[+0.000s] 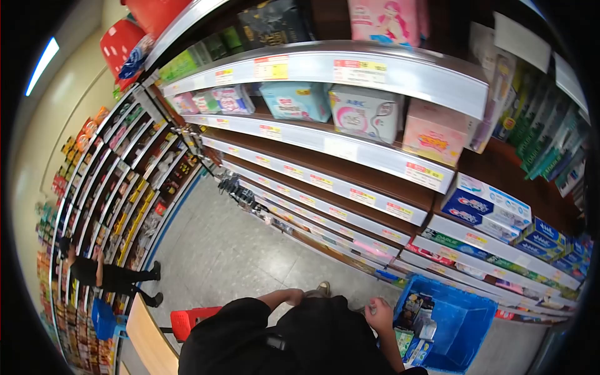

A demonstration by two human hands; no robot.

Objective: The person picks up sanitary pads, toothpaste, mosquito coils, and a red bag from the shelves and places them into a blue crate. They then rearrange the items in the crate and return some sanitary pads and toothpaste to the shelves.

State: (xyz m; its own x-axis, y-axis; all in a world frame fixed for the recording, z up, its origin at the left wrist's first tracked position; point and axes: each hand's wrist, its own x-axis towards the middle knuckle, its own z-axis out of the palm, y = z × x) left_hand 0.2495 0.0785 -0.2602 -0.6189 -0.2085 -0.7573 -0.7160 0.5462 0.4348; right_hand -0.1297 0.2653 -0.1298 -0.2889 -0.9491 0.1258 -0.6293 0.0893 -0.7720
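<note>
My left hand [290, 295] hangs low beside my dark clothing, and its fingers are partly hidden there. With fingers curled in, my right hand [378, 314] is just left of a blue plastic bin [462, 325]; I see nothing in it. Several small boxed goods [417, 319] lie in the left part of the bin. Ahead, the shelf unit [387, 159] carries packs of sanitary pads [365, 112] and a pink box [435, 131]. Crest toothpaste boxes [484, 203] are stacked on its right section, above Darlie boxes [462, 244].
Hanging toothbrush packs [544, 125] are at the upper right. A person in dark clothes [106, 275] stands by the stocked shelves [134, 169] on the left. A red basket [187, 322] and a wooden board [150, 337] are at my left. Tiled floor [219, 244] runs between.
</note>
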